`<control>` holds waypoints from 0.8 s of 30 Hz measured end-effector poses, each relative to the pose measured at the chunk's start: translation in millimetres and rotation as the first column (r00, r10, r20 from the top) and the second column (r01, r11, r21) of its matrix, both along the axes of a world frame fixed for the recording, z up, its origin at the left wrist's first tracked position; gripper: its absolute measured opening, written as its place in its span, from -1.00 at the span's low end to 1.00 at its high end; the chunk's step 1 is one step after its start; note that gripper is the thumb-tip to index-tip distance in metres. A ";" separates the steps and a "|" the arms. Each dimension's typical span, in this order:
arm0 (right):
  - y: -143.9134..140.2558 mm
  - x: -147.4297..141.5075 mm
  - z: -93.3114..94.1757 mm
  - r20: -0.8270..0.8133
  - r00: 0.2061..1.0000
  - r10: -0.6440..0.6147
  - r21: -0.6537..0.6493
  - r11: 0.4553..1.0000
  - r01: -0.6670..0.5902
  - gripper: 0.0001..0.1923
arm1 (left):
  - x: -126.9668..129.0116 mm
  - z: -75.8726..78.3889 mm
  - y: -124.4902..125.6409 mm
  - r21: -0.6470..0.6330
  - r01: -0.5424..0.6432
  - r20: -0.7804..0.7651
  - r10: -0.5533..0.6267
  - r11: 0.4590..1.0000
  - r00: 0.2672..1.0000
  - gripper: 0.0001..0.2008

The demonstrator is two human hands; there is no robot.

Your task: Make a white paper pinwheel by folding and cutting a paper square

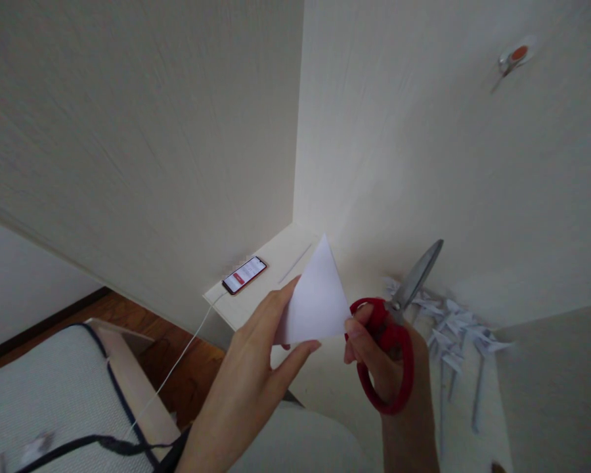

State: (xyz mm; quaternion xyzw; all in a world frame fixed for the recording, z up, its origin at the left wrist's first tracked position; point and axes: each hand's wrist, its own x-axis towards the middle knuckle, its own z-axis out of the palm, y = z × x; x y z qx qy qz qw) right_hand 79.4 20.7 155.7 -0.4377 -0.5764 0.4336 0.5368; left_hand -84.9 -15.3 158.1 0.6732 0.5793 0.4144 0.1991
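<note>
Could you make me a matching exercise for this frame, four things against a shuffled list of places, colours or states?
Things:
1. phone
2. scissors
3. white paper
4. folded paper pieces

Descriptions:
A. red and grey, in the right hand
B. clustered on the right side of the picture
C. lying flat with its screen lit
D. held up between the left hand and the right hand's fingertips

Pairs: 1-C, 2-A, 3-D, 4-B.

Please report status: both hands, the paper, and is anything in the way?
Left hand holding white paper, triangular in outline. Right hand at its lower corner, also holding red scissors. Scissors perhaps awkward there; no other obstruction seen.
</note>
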 end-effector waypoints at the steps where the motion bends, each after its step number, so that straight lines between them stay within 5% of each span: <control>1: 0.2 0.3 -0.1 -0.003 1.000 0.005 0.000 1.000 -0.005 -0.74 | 0.5 0.3 0.3 -0.004 -0.002 0.001 0.002 1.000 1.000 -0.44; 8: 1.9 2.9 -6.8 -0.203 0.969 0.140 -0.011 0.989 -0.145 -0.81 | -2.4 -4.7 -0.9 -0.113 0.085 0.210 -0.060 0.990 0.976 -0.38; 12: 4.4 3.3 -13.4 -0.308 0.919 0.247 -0.023 0.964 -0.267 -0.73 | -0.9 -3.0 0.8 -0.204 0.233 0.495 -0.105 0.951 0.863 -0.41; 17: 6.6 4.6 -14.7 -0.265 0.933 0.245 -0.063 0.961 -0.271 -0.75 | 4.6 3.3 3.9 -0.246 0.391 0.708 -0.111 0.887 0.697 -0.41; 24: 1.2 7.0 -11.7 -0.132 0.975 0.179 -0.076 0.979 -0.190 -0.90 | 6.8 4.7 6.2 -0.251 0.398 0.774 -0.064 0.882 0.629 -0.41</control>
